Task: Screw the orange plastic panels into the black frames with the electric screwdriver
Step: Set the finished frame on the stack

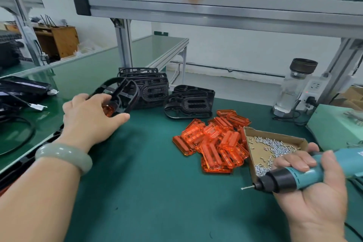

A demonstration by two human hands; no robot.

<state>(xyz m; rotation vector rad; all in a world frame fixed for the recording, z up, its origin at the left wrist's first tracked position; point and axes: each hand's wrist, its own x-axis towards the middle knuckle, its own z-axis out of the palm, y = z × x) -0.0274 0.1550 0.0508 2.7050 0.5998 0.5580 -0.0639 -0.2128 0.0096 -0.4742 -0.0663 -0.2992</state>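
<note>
My left hand (88, 116) grips a black frame (119, 94) tilted up off the green mat, with an orange panel showing under my fingers. Just behind it stands a stack of black frames (149, 86), and one more frame (189, 104) lies flat to the right. A heap of orange plastic panels (214, 141) sits in the middle right. My right hand (310, 188) holds the teal electric screwdriver (290, 177), its bit pointing left with a screw on the tip. A cardboard tray (275, 135) of small silver screws lies beside the heap.
An aluminium shelf (216, 6) runs overhead with bags on it. A glass bottle (294, 86) and a power strip stand at the back right. Black cases and cables (17, 92) lie at the left. A pale green box (334, 124) sits at the right edge.
</note>
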